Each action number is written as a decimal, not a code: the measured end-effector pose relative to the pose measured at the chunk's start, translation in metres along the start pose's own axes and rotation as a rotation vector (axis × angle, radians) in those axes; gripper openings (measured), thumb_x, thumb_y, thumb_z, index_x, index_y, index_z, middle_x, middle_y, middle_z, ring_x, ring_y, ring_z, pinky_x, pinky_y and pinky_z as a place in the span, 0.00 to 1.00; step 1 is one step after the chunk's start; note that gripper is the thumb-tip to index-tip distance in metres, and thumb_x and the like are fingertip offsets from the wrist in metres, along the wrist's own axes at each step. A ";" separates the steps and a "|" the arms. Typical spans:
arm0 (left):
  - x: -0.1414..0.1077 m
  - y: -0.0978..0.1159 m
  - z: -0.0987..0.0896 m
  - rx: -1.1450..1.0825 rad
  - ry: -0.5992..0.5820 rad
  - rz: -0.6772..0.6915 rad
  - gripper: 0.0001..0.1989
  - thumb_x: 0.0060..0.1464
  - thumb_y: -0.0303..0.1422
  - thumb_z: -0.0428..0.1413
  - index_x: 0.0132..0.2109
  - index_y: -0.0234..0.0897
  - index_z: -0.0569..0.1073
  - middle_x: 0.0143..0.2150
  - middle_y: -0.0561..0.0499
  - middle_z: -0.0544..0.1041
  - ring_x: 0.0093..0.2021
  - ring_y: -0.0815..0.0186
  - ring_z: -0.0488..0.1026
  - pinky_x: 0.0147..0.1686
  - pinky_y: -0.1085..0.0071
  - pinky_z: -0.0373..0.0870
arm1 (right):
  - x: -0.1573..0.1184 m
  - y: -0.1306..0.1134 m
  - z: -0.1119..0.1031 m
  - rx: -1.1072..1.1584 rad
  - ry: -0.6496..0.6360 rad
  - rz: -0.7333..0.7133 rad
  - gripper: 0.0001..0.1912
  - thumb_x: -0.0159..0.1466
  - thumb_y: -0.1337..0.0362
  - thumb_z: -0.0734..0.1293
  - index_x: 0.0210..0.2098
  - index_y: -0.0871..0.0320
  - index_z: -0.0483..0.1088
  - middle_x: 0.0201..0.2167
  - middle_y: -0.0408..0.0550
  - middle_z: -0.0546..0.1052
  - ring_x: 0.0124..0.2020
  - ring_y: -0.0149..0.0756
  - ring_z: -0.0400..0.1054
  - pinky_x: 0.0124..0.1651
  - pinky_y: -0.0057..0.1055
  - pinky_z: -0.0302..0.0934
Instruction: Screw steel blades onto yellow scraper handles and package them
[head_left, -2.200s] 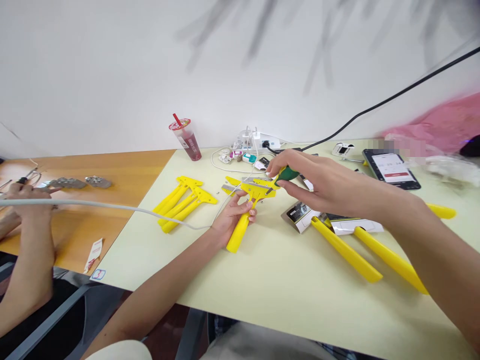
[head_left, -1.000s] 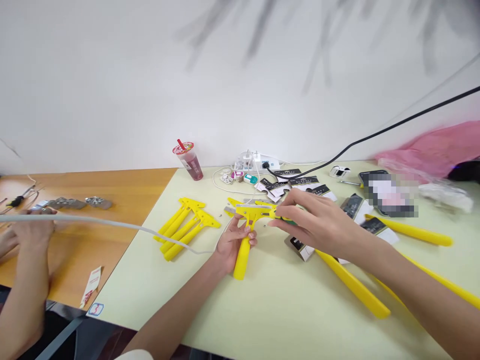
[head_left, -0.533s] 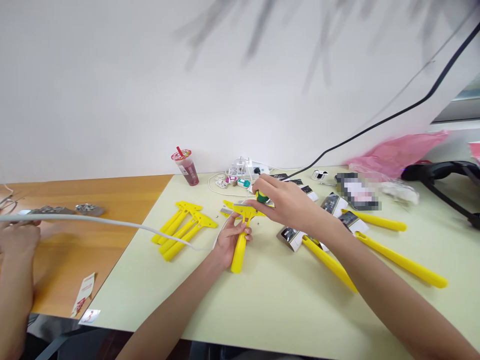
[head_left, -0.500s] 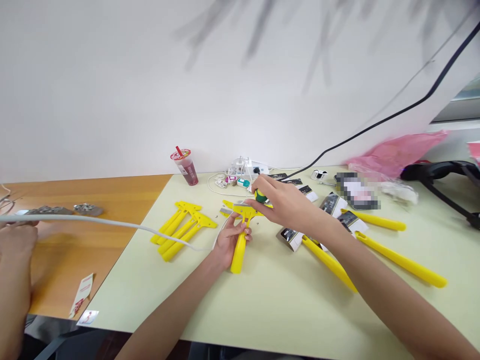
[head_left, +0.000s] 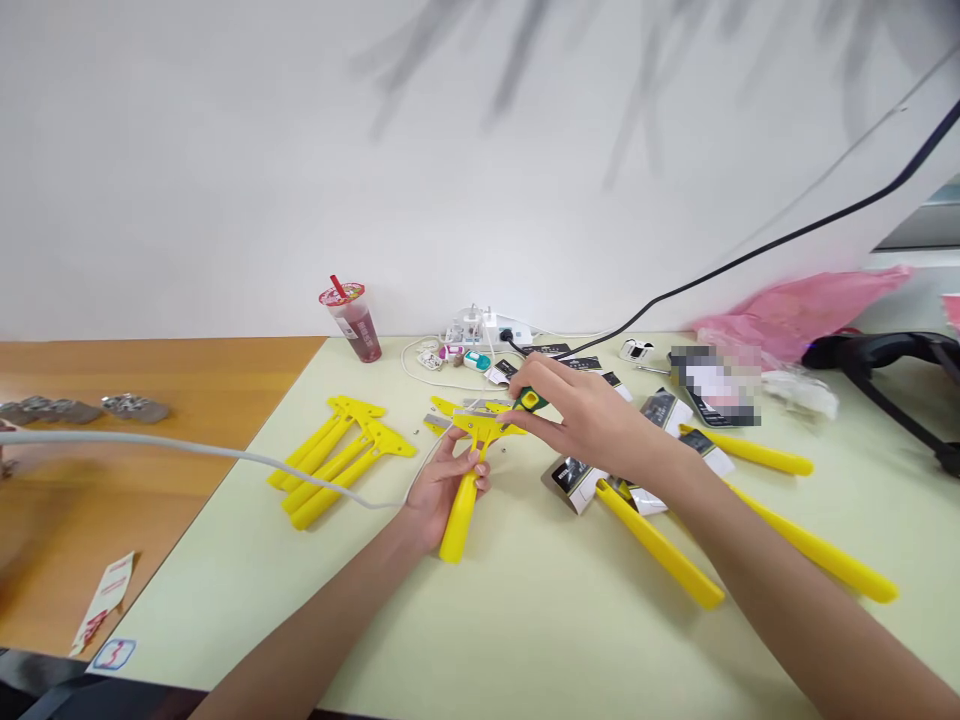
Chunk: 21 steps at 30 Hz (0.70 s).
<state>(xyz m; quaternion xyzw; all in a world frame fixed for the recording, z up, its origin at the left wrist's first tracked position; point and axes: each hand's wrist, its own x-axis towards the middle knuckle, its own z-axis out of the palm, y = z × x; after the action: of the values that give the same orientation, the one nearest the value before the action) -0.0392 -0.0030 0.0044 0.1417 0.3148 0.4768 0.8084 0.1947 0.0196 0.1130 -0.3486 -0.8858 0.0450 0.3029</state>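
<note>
My left hand [head_left: 442, 490] is wrapped round the handle of a yellow scraper [head_left: 459, 518], whose wide head points away from me. My right hand [head_left: 559, 405] grips a green and yellow screwdriver [head_left: 530, 400] over the right side of that head; its tip is hard to make out. Just behind the head lie yellow pieces and a metal blade [head_left: 433, 424]. Several yellow scrapers [head_left: 337, 465] lie together to the left. On the right, long yellow handles [head_left: 660, 545] rest with black and white sleeves [head_left: 574, 480] at their ends.
A drink cup [head_left: 356, 325] and a power strip [head_left: 487, 328] stand by the wall. A white cable crosses from the left. Phone [head_left: 712, 385], pink bag [head_left: 802, 310] and black headset [head_left: 885, 350] lie at right; metal parts [head_left: 135, 407] lie on the wooden table.
The view has shifted slightly. My right hand has turned, so the screwdriver's handle now shows its end. The other person's hand at the far left has mostly left the view.
</note>
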 end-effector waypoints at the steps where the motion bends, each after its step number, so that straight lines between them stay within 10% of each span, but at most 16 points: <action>1: 0.000 0.000 0.000 -0.003 0.011 0.002 0.33 0.45 0.20 0.74 0.52 0.46 0.68 0.44 0.54 0.75 0.31 0.72 0.72 0.32 0.74 0.71 | 0.000 0.000 -0.001 0.018 -0.011 0.002 0.07 0.80 0.58 0.64 0.53 0.51 0.64 0.52 0.55 0.78 0.39 0.44 0.77 0.39 0.40 0.69; 6: 0.002 0.003 0.000 -0.022 0.026 0.004 0.34 0.44 0.19 0.74 0.52 0.46 0.68 0.48 0.52 0.76 0.32 0.73 0.72 0.32 0.75 0.70 | 0.000 0.001 0.000 0.207 0.002 -0.072 0.16 0.79 0.69 0.60 0.63 0.49 0.63 0.70 0.61 0.69 0.63 0.49 0.74 0.55 0.45 0.73; 12: 0.001 0.001 -0.001 0.002 -0.025 0.009 0.32 0.45 0.19 0.74 0.52 0.46 0.68 0.46 0.53 0.75 0.32 0.73 0.72 0.33 0.75 0.69 | 0.001 0.003 0.008 0.082 0.120 -0.117 0.01 0.80 0.62 0.66 0.50 0.50 0.68 0.45 0.50 0.79 0.40 0.42 0.76 0.41 0.39 0.69; 18: 0.000 0.003 0.001 -0.006 0.010 0.013 0.31 0.45 0.19 0.74 0.51 0.45 0.69 0.50 0.51 0.76 0.32 0.74 0.71 0.34 0.74 0.67 | 0.000 0.001 0.004 0.219 0.028 -0.071 0.15 0.78 0.67 0.63 0.61 0.47 0.65 0.65 0.59 0.73 0.66 0.52 0.72 0.63 0.53 0.71; 21: 0.000 0.006 0.001 -0.007 -0.008 0.026 0.31 0.46 0.20 0.74 0.51 0.45 0.70 0.50 0.51 0.76 0.33 0.74 0.70 0.34 0.75 0.67 | 0.001 0.003 0.008 0.223 0.118 -0.102 0.10 0.78 0.66 0.64 0.57 0.47 0.70 0.59 0.55 0.79 0.60 0.49 0.77 0.60 0.49 0.73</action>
<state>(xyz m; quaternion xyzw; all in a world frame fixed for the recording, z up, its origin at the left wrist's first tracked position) -0.0423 -0.0003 0.0085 0.1449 0.3083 0.4878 0.8037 0.1913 0.0241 0.1062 -0.2695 -0.8725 0.1070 0.3933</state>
